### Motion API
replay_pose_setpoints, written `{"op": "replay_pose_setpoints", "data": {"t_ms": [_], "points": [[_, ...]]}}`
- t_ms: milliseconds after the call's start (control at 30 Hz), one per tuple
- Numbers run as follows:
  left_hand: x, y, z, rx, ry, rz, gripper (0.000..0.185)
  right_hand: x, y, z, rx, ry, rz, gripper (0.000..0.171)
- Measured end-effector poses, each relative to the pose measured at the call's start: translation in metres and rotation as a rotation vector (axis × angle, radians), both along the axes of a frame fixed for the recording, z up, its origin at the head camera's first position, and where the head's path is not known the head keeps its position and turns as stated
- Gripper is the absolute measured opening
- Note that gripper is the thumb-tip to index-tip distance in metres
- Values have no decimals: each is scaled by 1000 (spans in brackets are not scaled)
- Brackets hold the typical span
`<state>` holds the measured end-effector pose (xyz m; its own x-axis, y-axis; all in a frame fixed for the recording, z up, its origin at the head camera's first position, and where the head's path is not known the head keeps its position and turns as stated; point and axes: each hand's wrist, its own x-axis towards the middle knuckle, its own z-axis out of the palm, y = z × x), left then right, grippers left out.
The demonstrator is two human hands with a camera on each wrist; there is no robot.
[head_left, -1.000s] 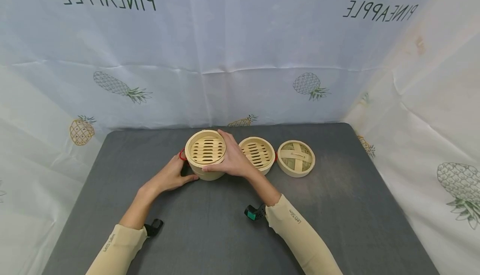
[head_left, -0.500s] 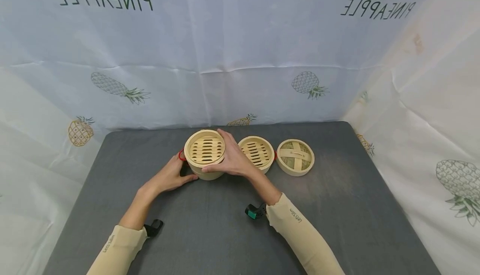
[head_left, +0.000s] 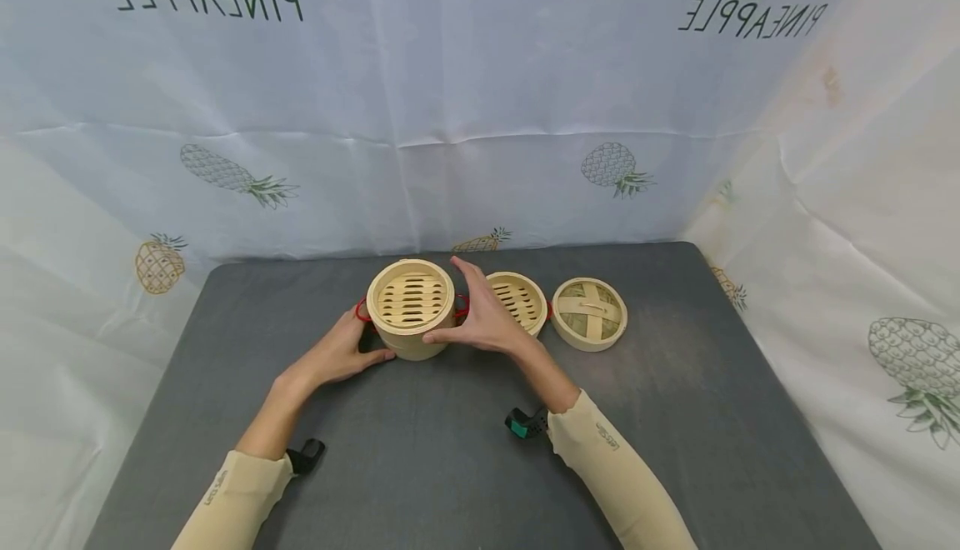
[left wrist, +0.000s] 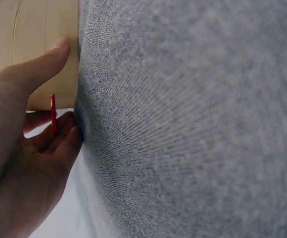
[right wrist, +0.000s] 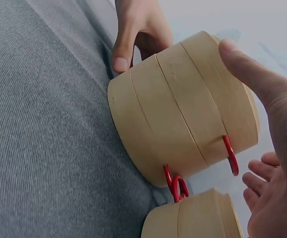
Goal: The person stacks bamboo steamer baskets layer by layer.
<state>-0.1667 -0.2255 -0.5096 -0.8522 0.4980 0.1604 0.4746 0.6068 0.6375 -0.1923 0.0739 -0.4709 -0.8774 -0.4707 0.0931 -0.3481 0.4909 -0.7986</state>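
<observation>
Grip: left hand touches the stacked round bamboo steamer baskets, thumb on the smooth banded wall, fingers curled by a red wire loop. Right hand is spread open just beside the stack, thumb tip at the rim. Stack stands near the far edge of the grey felt surface; a single slatted bamboo basket and woven bamboo lid lie rightward.

Ahead of my right hand only a narrow gap beside the stacked round bamboo steamer baskets, the single slatted bamboo basket close behind.
</observation>
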Motion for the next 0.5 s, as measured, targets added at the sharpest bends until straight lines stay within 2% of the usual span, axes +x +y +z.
{"op": "replay_pose_setpoints", "data": {"t_ms": [200,500], "points": [[0,-1,-1,-1,0,2,94,1,7,-1,1,-6,8,145],[-2,-2,-1,-12,11,-6,89,3,20,-3,3,0,-42,136]]}}
